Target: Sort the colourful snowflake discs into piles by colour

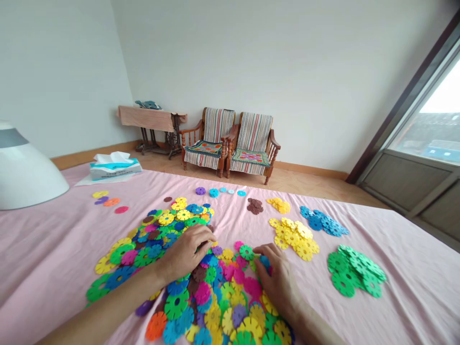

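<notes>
I'd work the mixed pile (210, 274) at six o'clock singly, lifting by the rim so neighbours aren't dragged. My left hand (192, 247) bends over it, fingertips close together; my right hand (280, 273) curves around a blue disc (265, 261). I can't tell whether either set of fingers pinches anything.

Bare cloth (318, 287) leaves a lane between the right hand (278, 273) and the green pile (355, 270); the yellow pile (296, 238) bounds its far end. Mixed discs (176, 304) crowd the gap toward the left hand (192, 247).
</notes>
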{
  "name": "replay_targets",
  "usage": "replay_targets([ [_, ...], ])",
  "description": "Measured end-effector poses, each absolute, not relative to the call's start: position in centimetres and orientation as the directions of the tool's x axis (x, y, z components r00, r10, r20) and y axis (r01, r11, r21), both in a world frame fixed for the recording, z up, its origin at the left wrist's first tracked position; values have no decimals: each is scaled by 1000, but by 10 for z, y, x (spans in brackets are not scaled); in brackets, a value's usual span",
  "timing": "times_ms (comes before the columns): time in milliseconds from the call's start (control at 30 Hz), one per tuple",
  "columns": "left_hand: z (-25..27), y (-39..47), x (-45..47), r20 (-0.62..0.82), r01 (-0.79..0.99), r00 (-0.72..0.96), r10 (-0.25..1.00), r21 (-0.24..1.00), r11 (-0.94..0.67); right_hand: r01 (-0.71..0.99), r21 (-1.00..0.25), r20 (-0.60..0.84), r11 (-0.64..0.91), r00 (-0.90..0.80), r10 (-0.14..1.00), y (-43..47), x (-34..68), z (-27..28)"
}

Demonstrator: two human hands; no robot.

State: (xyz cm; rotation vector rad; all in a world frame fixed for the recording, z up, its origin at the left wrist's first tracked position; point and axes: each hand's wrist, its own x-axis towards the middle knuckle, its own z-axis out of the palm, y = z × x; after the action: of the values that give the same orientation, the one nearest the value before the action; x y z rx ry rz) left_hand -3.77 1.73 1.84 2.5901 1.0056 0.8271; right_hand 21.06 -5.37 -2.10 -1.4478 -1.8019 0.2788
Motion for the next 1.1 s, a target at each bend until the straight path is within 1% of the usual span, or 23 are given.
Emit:
replay_targets([
  [267,13,18,-39,384,566,640,665,350,-747,758,-481,372,440,-278,886,-45,168,17],
  [467,14,16,-40,382,573,633,674,355,-739,819,-404,257,407,-325,910,-32,159,24],
  [533,14,16,-40,380,574,632,675,356,-737,822,-385,257,419,-341,904,-33,159,22],
  [600,14,16,-40,381,575,631,676,355,-737,810,-394,288,434,-340,895,-34,161,18],
  [667,13,16,-40,386,572,630,674,357,-739,782,-455,358,426,-277,892,-33,167,11],
  [733,12,17,-40,405,563,622,670,364,-742,755,-524,426,394,-169,889,-26,181,6],
  [767,12,17,-40,423,558,613,668,366,-744,756,-550,435,355,-104,895,-20,190,5],
  [833,11,19,-41,475,560,574,667,367,-743,780,-581,402,234,25,915,-4,215,7],
  [900,10,21,-42,529,582,517,673,360,-730,798,-598,347,71,178,921,16,246,12],
  [1000,10,26,-46,571,635,443,691,345,-692,787,-606,303,-117,364,881,49,292,18],
  [1100,9,29,-50,571,683,403,715,332,-650,742,-604,227,-290,509,830,79,325,18],
])
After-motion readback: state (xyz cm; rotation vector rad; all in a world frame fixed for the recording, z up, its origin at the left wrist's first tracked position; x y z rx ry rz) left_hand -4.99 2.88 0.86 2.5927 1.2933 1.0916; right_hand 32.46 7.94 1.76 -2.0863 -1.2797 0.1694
